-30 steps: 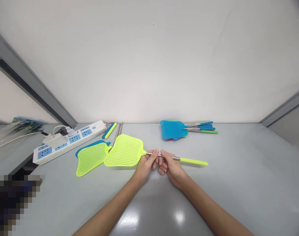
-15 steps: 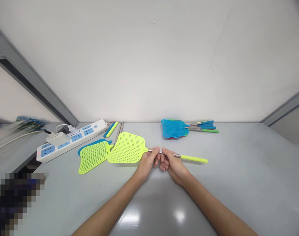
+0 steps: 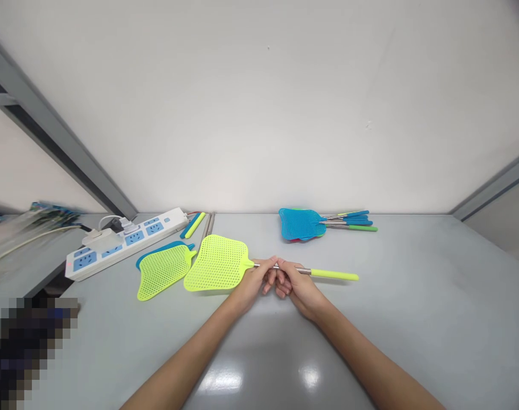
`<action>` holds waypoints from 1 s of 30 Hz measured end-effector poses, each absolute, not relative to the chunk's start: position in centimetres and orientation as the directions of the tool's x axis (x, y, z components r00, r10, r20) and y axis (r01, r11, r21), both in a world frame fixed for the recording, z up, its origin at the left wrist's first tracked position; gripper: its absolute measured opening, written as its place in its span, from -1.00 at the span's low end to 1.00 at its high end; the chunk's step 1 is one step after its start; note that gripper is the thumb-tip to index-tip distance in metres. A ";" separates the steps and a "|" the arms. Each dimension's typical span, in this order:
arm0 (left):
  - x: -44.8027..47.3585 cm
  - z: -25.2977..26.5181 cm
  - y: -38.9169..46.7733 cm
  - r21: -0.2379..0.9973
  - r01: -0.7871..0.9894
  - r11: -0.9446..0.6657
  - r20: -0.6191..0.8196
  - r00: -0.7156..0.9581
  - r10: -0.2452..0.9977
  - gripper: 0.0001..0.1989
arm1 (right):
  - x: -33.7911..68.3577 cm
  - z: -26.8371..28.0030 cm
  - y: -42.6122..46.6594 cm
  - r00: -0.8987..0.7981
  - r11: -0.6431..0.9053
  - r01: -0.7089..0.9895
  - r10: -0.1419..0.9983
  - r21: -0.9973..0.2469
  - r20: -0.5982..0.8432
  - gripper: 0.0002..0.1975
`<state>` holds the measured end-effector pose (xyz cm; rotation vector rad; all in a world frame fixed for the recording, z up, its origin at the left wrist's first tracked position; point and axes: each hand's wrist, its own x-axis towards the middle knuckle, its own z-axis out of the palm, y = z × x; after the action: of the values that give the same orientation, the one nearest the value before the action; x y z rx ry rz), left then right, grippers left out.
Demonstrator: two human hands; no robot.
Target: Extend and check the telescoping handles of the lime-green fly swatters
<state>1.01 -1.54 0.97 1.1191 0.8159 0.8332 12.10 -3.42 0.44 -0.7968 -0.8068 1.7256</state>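
Observation:
Both hands grip the metal rod of a yellow-green fly swatter [image 3: 219, 263] held level above the grey table. My left hand [image 3: 256, 280] pinches the rod just right of the mesh head. Close beside it, my right hand [image 3: 297, 282] is closed round the rod, left of the yellow-green handle [image 3: 334, 275]. The two thumbs nearly touch, and the curled fingers meet underneath. To the left lies a loose yellow-green swatter head [image 3: 164, 273], overlapping a blue swatter head [image 3: 160, 249]. Loose handles [image 3: 195, 225] and metal rods [image 3: 208, 224] lie behind them.
At the back right, a stack of swatters with a blue one [image 3: 301, 224] on top lies near the wall. A white power strip [image 3: 126, 244] with plugs and cables stands at the left. Plastic-wrapped items [image 3: 49, 222] lie beyond it. A pixelated dark patch covers the lower left.
The swatter's head has dipped slightly and tilted toward me, and my hands have come a little closer together. The view has shifted slightly; the other things lie as before.

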 end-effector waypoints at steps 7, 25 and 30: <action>0.9 0.8 -1.2 0.944 -0.229 0.237 -0.118 0.437 0.892 -0.57 | 12.3 1.0 -3.1 -0.203 -0.248 -0.461 0.964 -0.852 -0.171 -0.63; 1.0 1.8 -1.2 0.970 -0.212 0.118 -0.042 0.335 0.941 -0.50 | 14.2 1.5 -2.4 -0.120 -0.238 -0.404 0.971 -0.883 -0.207 -0.66; 0.6 1.9 -1.0 0.975 -0.189 0.117 -0.051 0.323 0.945 -0.50 | 14.4 2.0 -2.3 -0.112 -0.238 -0.403 0.971 -0.884 -0.210 -0.66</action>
<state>0.63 -0.97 1.94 1.1326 0.8662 1.0033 14.43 -2.32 2.01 -1.0096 -0.8106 1.5963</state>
